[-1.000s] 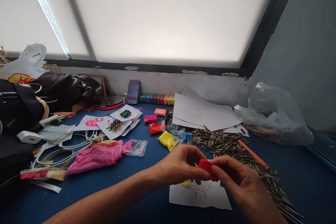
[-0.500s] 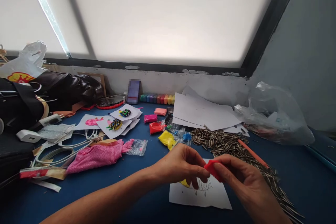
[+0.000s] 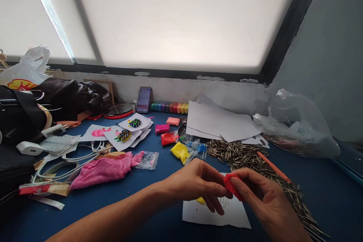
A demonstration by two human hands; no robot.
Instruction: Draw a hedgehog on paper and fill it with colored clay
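Observation:
A flattened piece of red modelling clay (image 3: 233, 187) is held up between my two hands. My right hand (image 3: 268, 198) pinches it between thumb and fingers. The thumb and index finger of my left hand (image 3: 197, 183) grip its left edge, while the other fingers hang lower. Below the hands lies a white sheet of paper (image 3: 204, 219) with an ink drawing, partly covered by my left fingers. A bit of yellow clay (image 3: 200, 200) shows on that sheet. Striped sunflower seeds (image 3: 227, 150) are heaped just beyond and right of my hands.
An orange stick (image 3: 273, 167) lies on the seeds. Clay packets, including a yellow one (image 3: 180, 152) and a red one (image 3: 169, 138), sit ahead. White paper (image 3: 221, 119) and a plastic bag (image 3: 300, 124) are behind. Leftward are decorated cards (image 3: 115, 141), a pink cloth (image 3: 103, 170) and cables.
The red clay has turned and shifted slightly right and down between my fingers. My left hand has moved a little, its lower fingers now covering more of the drawing.

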